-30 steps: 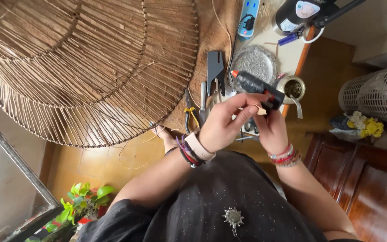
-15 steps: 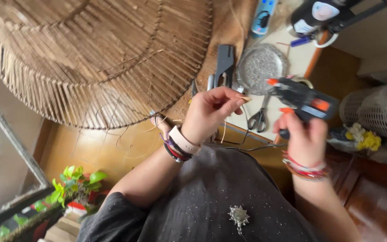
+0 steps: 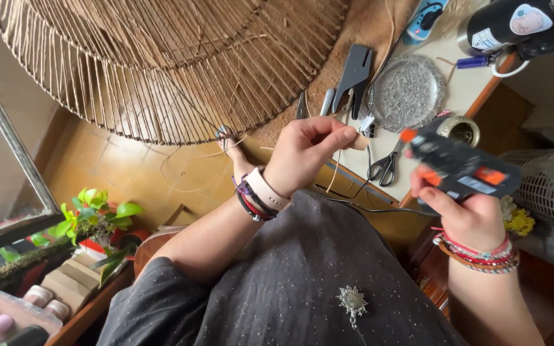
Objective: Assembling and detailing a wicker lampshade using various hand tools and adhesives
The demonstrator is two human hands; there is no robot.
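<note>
1. Pinched between thumb and fingertips of the left hand (image 3: 306, 154) is a small pale piece (image 3: 358, 142), which juts out rightward from the grip.
2. Below that pinch, thin straw strands (image 3: 335, 174) are seen trailing down.
3. Clamped around the handle of a black-and-orange glue gun (image 3: 460, 168) is the right hand (image 3: 466, 214); the gun's long axis is angled up-left, its orange nozzle (image 3: 408, 135) aimed toward the piece, near but apart.
4. Beyond both grips, scissors (image 3: 386, 166) are laid on the table (image 3: 463, 96).
</note>
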